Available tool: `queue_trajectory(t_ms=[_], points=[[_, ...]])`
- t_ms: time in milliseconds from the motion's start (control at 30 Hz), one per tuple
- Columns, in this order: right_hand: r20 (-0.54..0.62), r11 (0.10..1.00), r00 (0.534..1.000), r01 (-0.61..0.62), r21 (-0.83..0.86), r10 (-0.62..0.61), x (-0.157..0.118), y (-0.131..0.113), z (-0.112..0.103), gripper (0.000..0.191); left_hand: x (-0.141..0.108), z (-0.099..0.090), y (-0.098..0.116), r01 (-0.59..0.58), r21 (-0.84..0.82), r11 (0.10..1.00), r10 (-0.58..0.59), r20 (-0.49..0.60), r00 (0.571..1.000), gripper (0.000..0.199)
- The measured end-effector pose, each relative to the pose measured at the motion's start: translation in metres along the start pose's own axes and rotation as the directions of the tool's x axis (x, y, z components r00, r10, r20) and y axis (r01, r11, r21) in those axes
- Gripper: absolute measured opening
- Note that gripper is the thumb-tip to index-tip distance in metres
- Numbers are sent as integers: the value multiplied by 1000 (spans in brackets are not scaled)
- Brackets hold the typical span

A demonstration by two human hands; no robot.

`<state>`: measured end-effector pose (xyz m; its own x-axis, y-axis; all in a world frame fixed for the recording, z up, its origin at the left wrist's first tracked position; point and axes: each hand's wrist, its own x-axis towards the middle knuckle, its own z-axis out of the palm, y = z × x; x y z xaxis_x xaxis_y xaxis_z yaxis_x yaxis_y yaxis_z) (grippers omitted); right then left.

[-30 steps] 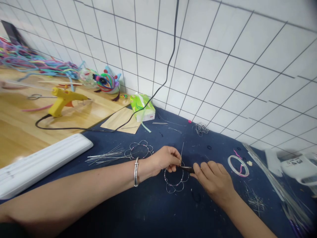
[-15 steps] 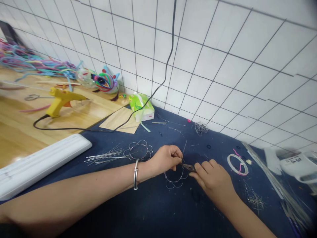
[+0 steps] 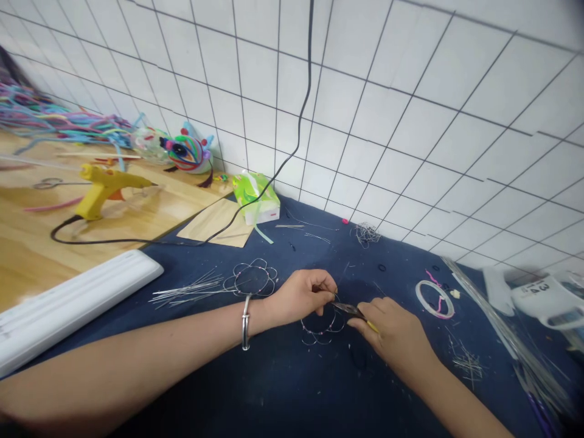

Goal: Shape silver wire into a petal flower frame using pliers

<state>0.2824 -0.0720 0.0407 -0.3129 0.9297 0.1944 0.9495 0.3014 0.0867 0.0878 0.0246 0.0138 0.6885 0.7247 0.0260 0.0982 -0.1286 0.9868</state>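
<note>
My left hand, a silver bangle on its wrist, pinches the upper part of a flower-shaped wire frame. Thin loops ring the frame, with small pinkish spots along its inner circle. In my right hand is a pair of pliers with a yellow handle partly showing. Their jaws meet the wire close to my left fingertips; the exact contact is too small to see. Beside my left wrist lies a second wire flower, with a bundle of straight wires reaching left from it.
A yellow glue gun rests on the wooden board, its black cord crossing to the wall. Tissues stand behind my hands. Rightward are a ring of tape, wire scraps and long wires. A white bar-shaped object lies left.
The view has shifted slightly, moving the surroundings left. A long wire end that stuck up by my left fingers no longer shows there. The pliers' yellow handle has come into sight.
</note>
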Motion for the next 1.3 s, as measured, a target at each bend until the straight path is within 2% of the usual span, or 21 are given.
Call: queue_trajectory(t_ms=[167,300,400,533,733,1033,1200,1300], points=[[-32,997,999,21,-75,-23,2,1,2,27,3,1,-5,67,-140,988,-66,12,998,9],[-40,994,998,41,-99,-46,3,1,0,26,5,1,-4,96,-197,976,-107,-48,993,8],[-54,1000,998,22,-1,-22,3,5,-1,25,5,0,-3,113,-223,968,-132,-73,989,7],[-80,981,990,-97,170,112,5,12,0,26,6,-1,-3,111,-247,963,-125,-43,991,7],[2,944,979,-198,265,205,8,16,4,26,5,0,-6,131,-199,971,-127,33,991,9],[-21,960,991,-123,251,133,6,16,12,26,4,2,-4,149,-99,984,-141,82,987,11],[-62,975,993,-87,203,101,6,20,12,28,3,2,-1,150,-140,979,-137,99,986,13],[-31,970,993,-101,220,110,6,22,11,27,3,2,-2,147,-164,975,-130,109,985,14]])
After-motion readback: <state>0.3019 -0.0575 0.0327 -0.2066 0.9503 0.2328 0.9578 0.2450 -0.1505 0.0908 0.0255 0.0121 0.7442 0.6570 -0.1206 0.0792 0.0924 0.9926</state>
